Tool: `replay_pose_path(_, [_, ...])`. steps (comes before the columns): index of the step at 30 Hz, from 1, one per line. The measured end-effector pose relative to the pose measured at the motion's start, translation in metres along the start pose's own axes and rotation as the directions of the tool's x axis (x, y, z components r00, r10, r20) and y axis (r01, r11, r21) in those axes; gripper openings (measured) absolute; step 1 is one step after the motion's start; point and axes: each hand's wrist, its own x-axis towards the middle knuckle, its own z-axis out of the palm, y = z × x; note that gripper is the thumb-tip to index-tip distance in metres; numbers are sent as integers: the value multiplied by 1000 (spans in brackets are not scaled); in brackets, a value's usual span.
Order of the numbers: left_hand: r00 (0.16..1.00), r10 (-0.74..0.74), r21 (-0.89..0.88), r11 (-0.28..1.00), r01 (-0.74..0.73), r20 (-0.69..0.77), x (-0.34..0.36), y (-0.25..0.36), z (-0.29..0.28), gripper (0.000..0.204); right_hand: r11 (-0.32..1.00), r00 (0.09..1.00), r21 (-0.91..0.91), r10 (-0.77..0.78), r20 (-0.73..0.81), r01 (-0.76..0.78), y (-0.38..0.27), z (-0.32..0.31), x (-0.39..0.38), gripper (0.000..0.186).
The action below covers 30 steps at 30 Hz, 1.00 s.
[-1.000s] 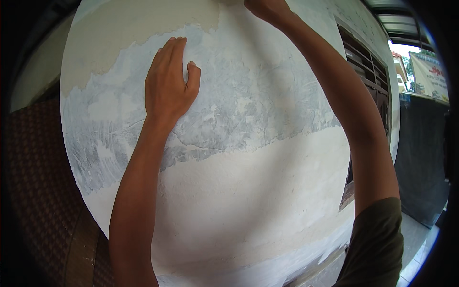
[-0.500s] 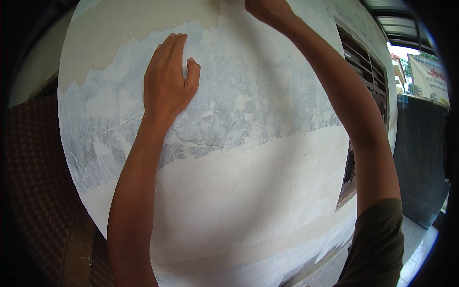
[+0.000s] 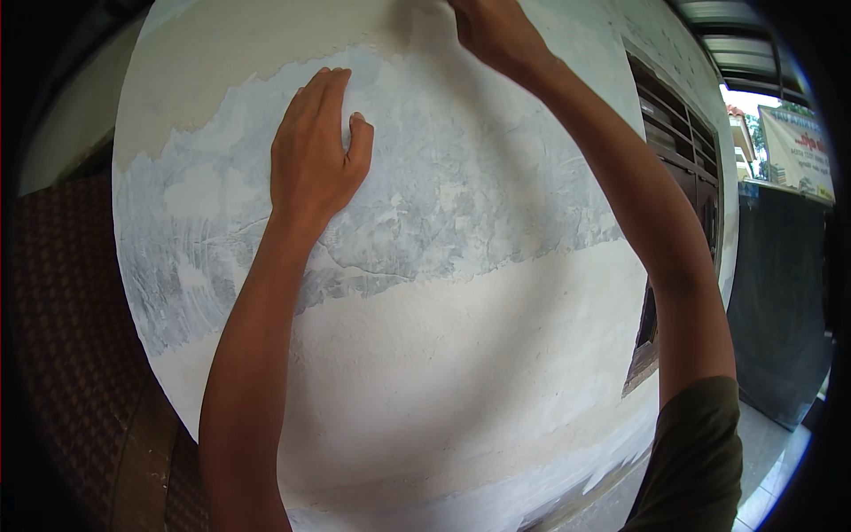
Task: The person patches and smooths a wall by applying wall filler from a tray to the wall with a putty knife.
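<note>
A wall [image 3: 443, 355] fills the middle of the view, off-white below and beige-white at the top. Across it runs a patchy bluish-grey band of smeared filler [image 3: 425, 204] with ragged edges. My left hand [image 3: 315, 151] lies against this band, palm to the wall, fingers stretched upward and thumb held apart; it holds nothing. Higher up, at the top edge of the picture, my right hand [image 3: 501, 40] is bent with its fingers curled near the wall. Its fingertips and whatever they grip are cut off by the frame.
On the right a dark wooden slatted window [image 3: 678, 133] is set into the wall. Past it stand a dark panel [image 3: 780, 301] and a pale banner [image 3: 798, 155] under a metal roof [image 3: 736, 35]. Brown woven matting [image 3: 75, 337] covers the far left side.
My right hand appears slightly lower in the picture, and the whole view has shifted a little. My left hand stays at the same place on the wall.
</note>
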Motion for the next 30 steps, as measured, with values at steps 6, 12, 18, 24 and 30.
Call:
replay_pose_path(6, [1000, 19, -23, 1000, -20, -6, 5, 4, 12, 46, 958, 967, -240, 197, 160, -156, 69, 32, 22, 28])
replay_pose_path(12, [1000, -4, 19, 1000, 4, 7, -3, -4, 2, 46, 987, 975, -62, 156, 160, -147, -15, 10, -43, 31])
replay_pose_path(18, [1000, 23, 17, 1000, -23, -8, 3, 2, 9, 46, 981, 981, -74, 175, -82, -181, 51, 14, 15, 33])
replay_pose_path(24, [1000, 20, 13, 1000, -20, -14, 3, 1, 8, 45, 942, 944, -215, 291, 153, -256, 43, 30, -4, 25])
replay_pose_path(30, [999, -26, 2, 1000, 26, 42, -3, -4, 2, 47, 962, 960, 30, 269, 78, -272, -5, -3, -39, 29])
